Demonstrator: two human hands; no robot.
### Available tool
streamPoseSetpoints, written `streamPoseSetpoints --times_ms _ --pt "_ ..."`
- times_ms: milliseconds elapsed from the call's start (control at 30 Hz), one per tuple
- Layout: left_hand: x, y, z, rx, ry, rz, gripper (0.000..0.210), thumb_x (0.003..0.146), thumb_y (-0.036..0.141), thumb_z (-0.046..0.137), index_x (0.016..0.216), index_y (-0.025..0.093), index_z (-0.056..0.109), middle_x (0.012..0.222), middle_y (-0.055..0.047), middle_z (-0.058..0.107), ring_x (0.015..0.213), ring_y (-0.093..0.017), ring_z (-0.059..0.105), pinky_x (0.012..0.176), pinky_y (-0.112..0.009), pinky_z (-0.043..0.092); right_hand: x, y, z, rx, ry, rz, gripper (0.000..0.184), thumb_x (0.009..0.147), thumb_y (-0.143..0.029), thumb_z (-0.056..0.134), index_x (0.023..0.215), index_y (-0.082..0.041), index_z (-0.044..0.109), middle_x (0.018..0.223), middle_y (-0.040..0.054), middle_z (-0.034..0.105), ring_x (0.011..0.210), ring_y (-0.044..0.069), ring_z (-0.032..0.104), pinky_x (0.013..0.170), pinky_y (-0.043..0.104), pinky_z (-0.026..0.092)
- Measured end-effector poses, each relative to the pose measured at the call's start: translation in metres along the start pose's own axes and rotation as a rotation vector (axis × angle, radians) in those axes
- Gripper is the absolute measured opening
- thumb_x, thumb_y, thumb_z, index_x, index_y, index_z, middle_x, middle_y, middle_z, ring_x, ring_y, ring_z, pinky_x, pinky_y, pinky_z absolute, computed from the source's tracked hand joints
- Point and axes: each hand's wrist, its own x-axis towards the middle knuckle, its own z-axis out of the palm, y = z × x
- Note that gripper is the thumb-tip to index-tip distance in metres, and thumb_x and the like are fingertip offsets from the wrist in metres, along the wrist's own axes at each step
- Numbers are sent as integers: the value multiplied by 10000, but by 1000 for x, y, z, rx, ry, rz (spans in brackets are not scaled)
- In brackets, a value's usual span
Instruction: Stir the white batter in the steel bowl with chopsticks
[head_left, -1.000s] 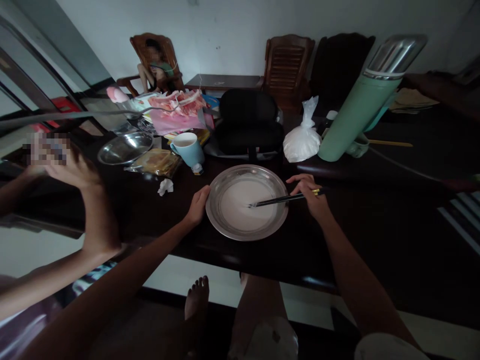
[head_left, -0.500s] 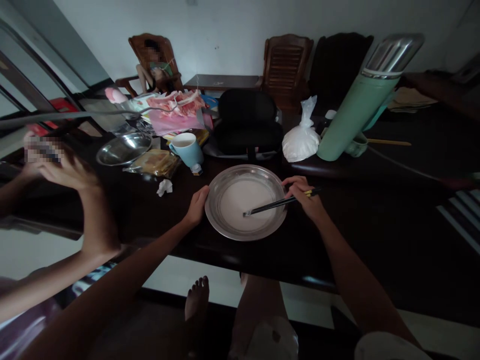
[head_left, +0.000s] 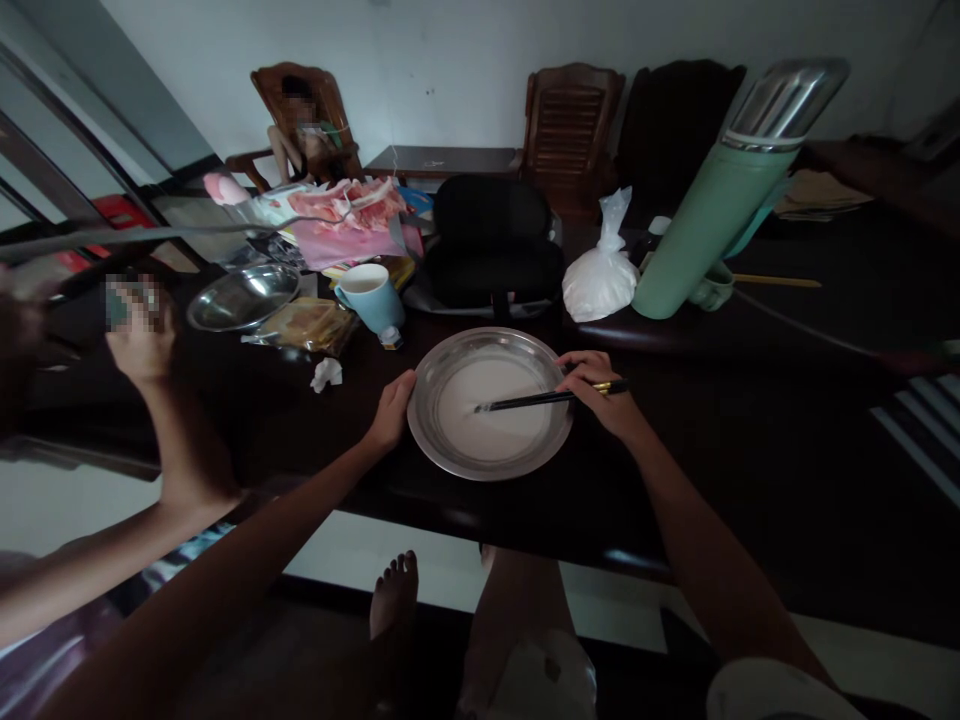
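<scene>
On the dark desk (head_left: 315, 440), the metal plate (head_left: 450, 455) is steadied by the left hand (head_left: 390, 412), its grip resting open on the rim. Black chopsticks (head_left: 525, 401) are pinched tight in the right hand (head_left: 600, 395), tips in the white batter (head_left: 491, 425). It looks smooth, so little mixing seems left.

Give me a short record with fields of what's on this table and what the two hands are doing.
Left hand: rests against the rim of the metal plate
Right hand: grips dark chopsticks, tips in the plate
Plate contents: thin white liquid
Behind plate: blue mug, knotted white bag, green flask, steel bowl
Surface: dark table
Nearby: another person's hand, raised at left
</scene>
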Motion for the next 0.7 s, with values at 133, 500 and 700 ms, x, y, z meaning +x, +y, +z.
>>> streamPoseSetpoints --times_ms 133,500,700 --pt "1 -2 0 11 -4 13 383 937 433 535 640 194 492 644 15 475 652 -140 416 614 -274 376 0 3 -4 37 95 0 447 971 -495 496 661 -274 731 1023 48 732 1080 270 590 1032 493 416" --pt "3 -2 1 23 14 30 430 873 542 566 631 195 490 624 36 452 618 -129 409 590 -259 390 0 3 -3 39 128 2 441 962 -502 509 660 -271 731 1013 51 737 1063 273 594 1015 509 420" --pt "2 0 0 38 3 32 437 856 574 569 649 195 502 646 30 478 629 -134 420 586 -259 392 -1 0 0 29 7 -29 347 945 -464 557 732 -283 762 1028 43 744 1086 272 589 1016 496 419"
